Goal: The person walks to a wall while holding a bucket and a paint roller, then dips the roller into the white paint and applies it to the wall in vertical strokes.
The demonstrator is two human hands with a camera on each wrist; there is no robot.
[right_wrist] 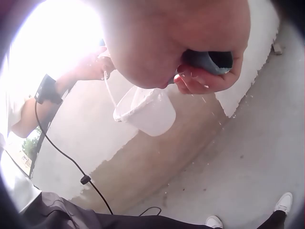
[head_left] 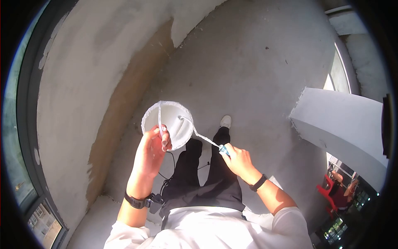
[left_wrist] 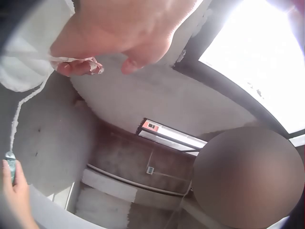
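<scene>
A white bucket [head_left: 168, 109] with a crusted rim hangs in front of my legs. My left hand [head_left: 154, 150] grips its bail handle [head_left: 159, 113], fingers curled round it above the opening. Dried white paint or plaster coats the left fingertips [left_wrist: 95, 66]. On the other side, my right hand [head_left: 240, 161] holds a paint roller by its blue handle [head_left: 224, 150]. The roller's white-caked wire frame [head_left: 204, 137] crosses the bucket's rim, and its white roller head [head_left: 178, 127] leans inside. In the right wrist view, the fingers wrap round the blue-grey grip [right_wrist: 207, 61].
Left of me runs a curved-looking plastered wall [head_left: 83, 83] with a bare brown strip [head_left: 124, 91] low down, beside a window frame [head_left: 29, 103]. A pale block [head_left: 340, 124] juts out at right, near a red chair [head_left: 326, 193]. A black cable [right_wrist: 66, 156] hangs from my left wrist.
</scene>
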